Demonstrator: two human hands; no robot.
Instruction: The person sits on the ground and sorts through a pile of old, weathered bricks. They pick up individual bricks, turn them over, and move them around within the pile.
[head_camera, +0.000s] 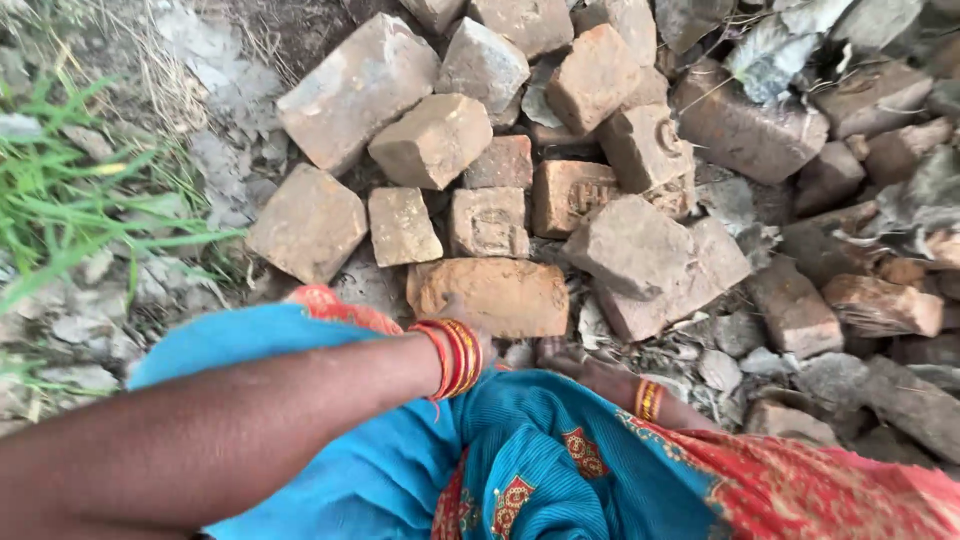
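Leftmost, a tuft of green grass (70, 200) on grey rubble ground, well apart from either hand. Next, coming up from the lower left across blue cloth (330, 470), the left forearm with red bangles (455, 358) at the wrist. Just past those, the left hand (468, 318), laid against the near long edge of an orange brick (495, 292); touching it, but fingers hidden behind wrist and brick, so cannot tell whether the grip is clenched on that edge or only resting loose. Brick lying flat at the near foot of the pile, long axis running left to right across the view, square to the forearm and directly ahead of the left hand. Beyond it, a row of squarer grey-brown bricks (400, 225), with bigger blocks past those. Right of the orange brick's near right corner, the right hand (575, 362), low among small stones, near the brick yet apart from it, yellow-and-red bangles (650, 400) on its wrist; fingers pointed toward that corner, nothing visibly held, curl too dim to judge. Of the two, left hand plainly the nearer. Rightmost, darker broken bricks (880, 300) and red patterned cloth (800, 490) along the lower edge
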